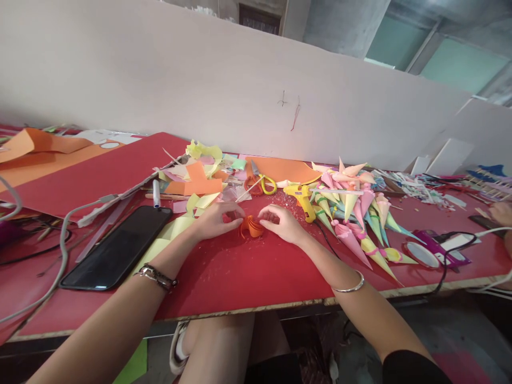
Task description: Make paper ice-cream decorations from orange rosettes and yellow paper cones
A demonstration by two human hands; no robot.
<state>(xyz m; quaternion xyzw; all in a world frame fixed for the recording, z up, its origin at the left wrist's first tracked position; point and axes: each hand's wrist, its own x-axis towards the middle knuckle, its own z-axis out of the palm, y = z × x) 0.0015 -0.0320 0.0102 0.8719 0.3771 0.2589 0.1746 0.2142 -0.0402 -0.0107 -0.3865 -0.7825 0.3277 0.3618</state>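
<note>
A small curled strip of orange paper (253, 226) lies on the red tabletop between my two hands. My left hand (221, 220) is just left of it, fingers bent, with a gap between them and the thumb. On the other side, my right hand (282, 223) curves toward the strip, its thumb and fingertips apart close to the paper's edge. Whether either hand touches the strip is hard to make out. Behind them are yellow-handled scissors (268, 184). A yellow glue gun (303, 201) lies to the right of my right hand.
Paper cones (352, 202) in several colours pile up at right, near a round mirror (422, 254). A black phone (120, 248), a marker (156, 193) and paper scraps (200, 181) are at left. Cables cross both sides. Another person's hand (502, 213) shows far right.
</note>
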